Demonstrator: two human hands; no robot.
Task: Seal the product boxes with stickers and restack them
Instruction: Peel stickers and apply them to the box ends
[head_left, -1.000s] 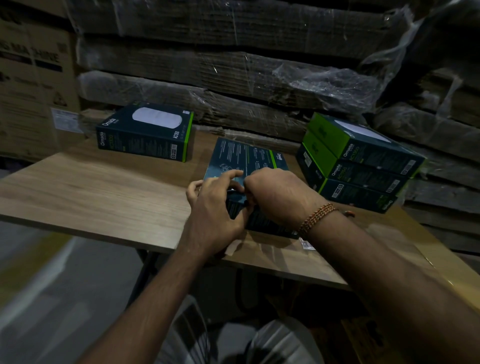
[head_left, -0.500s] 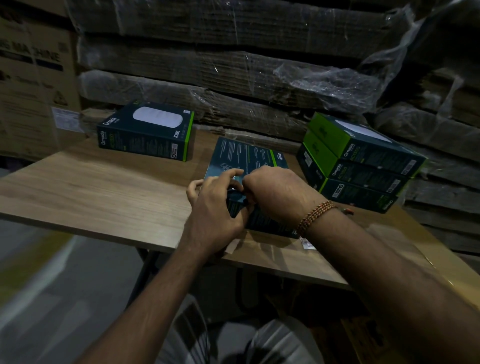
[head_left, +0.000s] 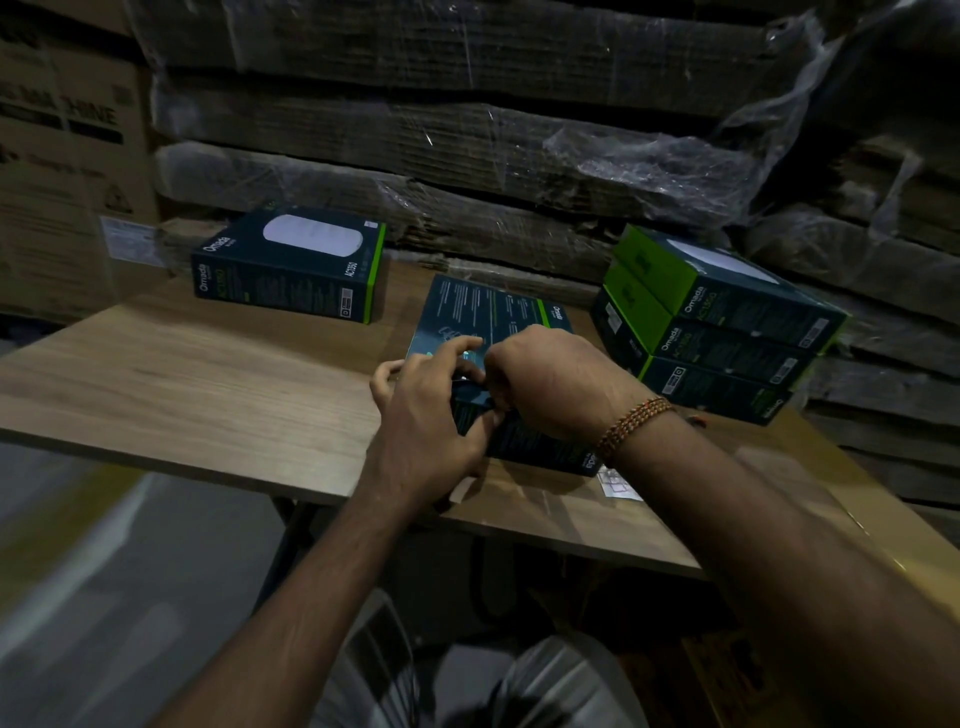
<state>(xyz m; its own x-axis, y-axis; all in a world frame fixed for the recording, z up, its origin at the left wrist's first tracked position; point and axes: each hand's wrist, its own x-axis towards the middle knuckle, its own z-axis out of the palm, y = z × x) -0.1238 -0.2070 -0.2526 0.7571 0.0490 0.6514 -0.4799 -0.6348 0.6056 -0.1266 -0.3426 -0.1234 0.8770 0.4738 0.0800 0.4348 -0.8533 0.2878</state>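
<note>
Item 1: middle box (head_left: 483, 312), dark, face down, printed back upward, on the wooden table (head_left: 208, 384). Lies directly under both hands, its near edge at the fingertips. Position as half a second and a second ago.

Item 2: left hand (head_left: 431, 421). Fingers curled, thumb side raised over the near edge of the middle box, fingertips meeting those of the other hand. Appears to pinch or press something small there, probably the sealing sticker; the sticker itself is hidden in the dim light.

Item 3: right hand (head_left: 550, 384), beaded bracelet (head_left: 631, 423) at the wrist. Fingers curled down onto the same edge; whether they grip the box or only the sticker cannot be told.

Item 4: single box (head_left: 291, 265), face up, well to the left of the left hand, beyond it.

Item 5: stack of three boxes (head_left: 722, 332), just right of the right hand.

Item 6: small white paper (head_left: 618, 483), under the right wrist, on the table.

Change noted: next to none; both hands sit as before, the left thumb lifted slightly. Judgement: sticker application at this edge is under way, not finished; restacking of this box not yet begun.
</note>
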